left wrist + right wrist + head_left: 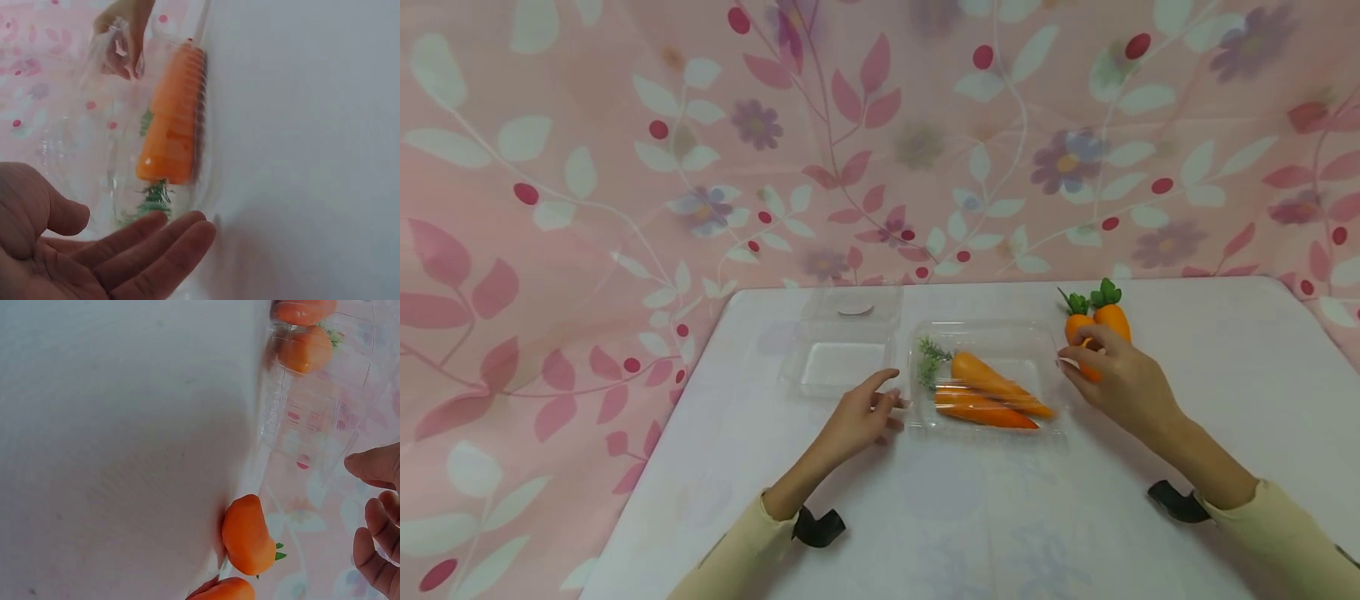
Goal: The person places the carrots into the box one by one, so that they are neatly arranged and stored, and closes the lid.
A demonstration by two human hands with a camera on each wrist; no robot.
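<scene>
A clear plastic box (1048, 333) holds at least two orange carrots (988, 375) with feathery green tops (928, 358). Glare on the plastic crosses the lower carrots, and the box's clear lid (100, 112) stands partly raised. My right hand (1116, 375) is at the box's right side, thumb and forefinger together at the lid's edge, seemingly pinching it. In the right wrist view, the other fingers (381, 531) are loosely bent. Beside the box's left rim is my left hand (865, 417), fingers (156, 256) loosely extended and holding nothing; contact with the rim cannot be told.
Behind my right hand lie two shorter, rounder carrots (1112, 317) with leafy green tops. A second clear container (842, 367), its lid raised, stands on the left. All rest on a white table (925, 508), with a pink floral cloth (850, 125) behind it.
</scene>
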